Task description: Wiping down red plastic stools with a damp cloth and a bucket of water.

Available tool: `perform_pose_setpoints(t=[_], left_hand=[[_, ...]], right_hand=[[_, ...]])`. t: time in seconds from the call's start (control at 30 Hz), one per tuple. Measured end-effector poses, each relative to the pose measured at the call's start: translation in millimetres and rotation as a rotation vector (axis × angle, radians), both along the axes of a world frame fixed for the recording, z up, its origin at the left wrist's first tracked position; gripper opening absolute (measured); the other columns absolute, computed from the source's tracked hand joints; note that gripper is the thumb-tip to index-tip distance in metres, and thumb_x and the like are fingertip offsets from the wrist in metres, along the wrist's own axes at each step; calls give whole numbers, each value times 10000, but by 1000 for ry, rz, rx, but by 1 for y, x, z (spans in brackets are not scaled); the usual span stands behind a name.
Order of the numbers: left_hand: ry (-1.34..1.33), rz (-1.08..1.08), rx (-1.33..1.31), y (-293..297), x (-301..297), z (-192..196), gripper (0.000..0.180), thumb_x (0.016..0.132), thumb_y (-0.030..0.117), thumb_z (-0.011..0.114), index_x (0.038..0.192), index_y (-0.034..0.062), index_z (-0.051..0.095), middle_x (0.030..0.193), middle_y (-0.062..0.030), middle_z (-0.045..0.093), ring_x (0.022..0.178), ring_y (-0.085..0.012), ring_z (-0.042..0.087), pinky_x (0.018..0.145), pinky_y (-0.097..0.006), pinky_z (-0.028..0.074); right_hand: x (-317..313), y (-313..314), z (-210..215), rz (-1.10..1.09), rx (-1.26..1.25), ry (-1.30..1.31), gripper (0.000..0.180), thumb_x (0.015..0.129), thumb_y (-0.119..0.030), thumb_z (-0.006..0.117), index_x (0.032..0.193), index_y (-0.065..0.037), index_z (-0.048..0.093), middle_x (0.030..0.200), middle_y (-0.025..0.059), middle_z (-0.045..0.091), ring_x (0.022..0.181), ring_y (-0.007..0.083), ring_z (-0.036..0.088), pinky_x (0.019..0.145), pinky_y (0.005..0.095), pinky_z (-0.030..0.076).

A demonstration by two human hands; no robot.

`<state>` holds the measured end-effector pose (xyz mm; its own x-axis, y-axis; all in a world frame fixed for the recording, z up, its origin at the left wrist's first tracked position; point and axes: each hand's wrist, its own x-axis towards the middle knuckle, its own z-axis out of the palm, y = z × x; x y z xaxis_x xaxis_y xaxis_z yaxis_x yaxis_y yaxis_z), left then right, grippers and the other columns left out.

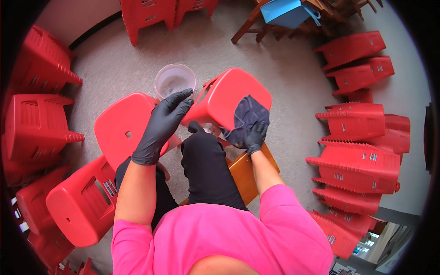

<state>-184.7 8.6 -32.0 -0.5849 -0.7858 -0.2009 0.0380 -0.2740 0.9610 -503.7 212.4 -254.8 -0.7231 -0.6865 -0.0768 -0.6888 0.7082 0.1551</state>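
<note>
My right hand [256, 139], in a black glove, holds a dark grey cloth [250, 114] against the seat of a red plastic stool [233, 89] in front of me. The cloth spreads over the right part of that seat. My left hand [167, 121], also black-gloved, is raised with its fingers stretched out and holds nothing. Its fingertips are close to the left side of the same stool; I cannot tell whether they touch it. Below and left of this hand stands a second red stool [121, 123] with a small square hole in its seat.
A pale translucent bucket [176, 68] stands beyond my left hand. Another red stool [68, 211] lies at my lower left. Stacked red stools [360, 160] line the right, left and far sides. A blue bag [284, 13] rests on wooden furniture [247, 25] at the back.
</note>
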Motion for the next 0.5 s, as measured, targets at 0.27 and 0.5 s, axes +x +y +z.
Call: perform_pose_setpoints(t=[0.27, 0.5], left_hand=[[-100, 60, -103, -5, 13, -20, 371, 961, 211, 531, 1249, -23, 547, 1061, -101, 652, 1025, -165, 595, 919, -297, 448], [-155, 101, -36, 10, 34, -52, 389, 942, 207, 573, 1223, -63, 552, 1115, -124, 636, 1029, -164, 592, 914, -284, 454]], right_hand=[[49, -47, 24, 255, -8, -246, 747, 864, -516, 467, 1431, -51, 328, 1497, 180, 286, 1396, 381, 216, 1109, 552, 162], [22, -95, 31, 279, -19, -357, 646, 866, -451, 456, 1419, -131, 365, 1497, 109, 310, 1397, 338, 236, 1105, 526, 219]])
